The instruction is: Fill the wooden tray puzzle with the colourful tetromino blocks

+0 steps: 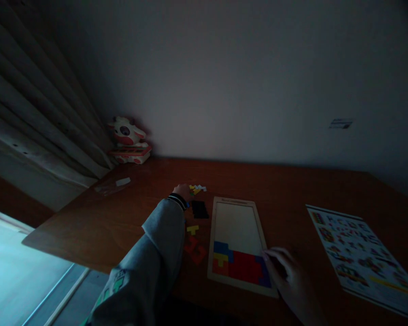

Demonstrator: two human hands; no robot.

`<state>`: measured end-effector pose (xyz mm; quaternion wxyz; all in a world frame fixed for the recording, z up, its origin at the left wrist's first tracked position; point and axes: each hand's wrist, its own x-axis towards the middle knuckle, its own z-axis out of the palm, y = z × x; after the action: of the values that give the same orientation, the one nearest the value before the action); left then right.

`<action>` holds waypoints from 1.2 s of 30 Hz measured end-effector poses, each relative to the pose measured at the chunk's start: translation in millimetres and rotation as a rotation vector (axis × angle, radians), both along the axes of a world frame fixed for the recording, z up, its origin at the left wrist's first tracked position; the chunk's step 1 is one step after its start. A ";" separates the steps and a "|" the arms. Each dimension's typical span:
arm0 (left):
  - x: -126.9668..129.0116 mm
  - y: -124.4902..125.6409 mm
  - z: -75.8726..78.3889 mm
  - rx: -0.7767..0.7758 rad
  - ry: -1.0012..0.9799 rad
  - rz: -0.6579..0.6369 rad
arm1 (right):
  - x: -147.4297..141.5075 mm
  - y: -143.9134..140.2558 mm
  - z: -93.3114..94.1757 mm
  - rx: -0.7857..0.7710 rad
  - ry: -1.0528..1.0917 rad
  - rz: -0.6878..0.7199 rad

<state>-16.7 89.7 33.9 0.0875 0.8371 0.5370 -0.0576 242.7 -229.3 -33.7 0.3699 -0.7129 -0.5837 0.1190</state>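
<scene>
The wooden puzzle tray lies on the brown table with its long side pointing away from the person, and its near end holds a few colored blocks while the far part is bare. The right hand rests with fingers spread on the tray's near right corner. The left hand reaches to the small pile of loose pieces past the tray's far left corner; its fingers are hidden, so I cannot tell their grip. One black piece, one yellow piece and two red pieces lie left of the tray.
</scene>
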 end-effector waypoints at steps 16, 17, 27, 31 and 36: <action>-8.3 2.8 -1.3 0.006 -0.122 0.200 | -0.7 1.7 0.8 0.042 -0.004 0.012; -10.9 3.1 -2.3 0.002 -0.149 0.209 | -0.7 1.6 0.6 0.045 0.002 0.016; -31.1 -0.9 -9.9 -0.055 -0.575 0.211 | -1.8 2.3 1.9 0.069 -0.005 0.006; -33.1 -7.7 -6.7 -0.122 -0.807 0.235 | 0.4 1.7 -0.2 0.098 -0.006 0.004; -12.6 -36.7 -3.8 -0.319 -1.105 0.160 | 5.2 5.9 14.2 0.151 -0.009 0.017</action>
<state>-29.2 53.0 30.1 0.4841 0.6762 0.4577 0.3145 247.8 -223.4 -19.5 0.4189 -0.6787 -0.5986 0.0747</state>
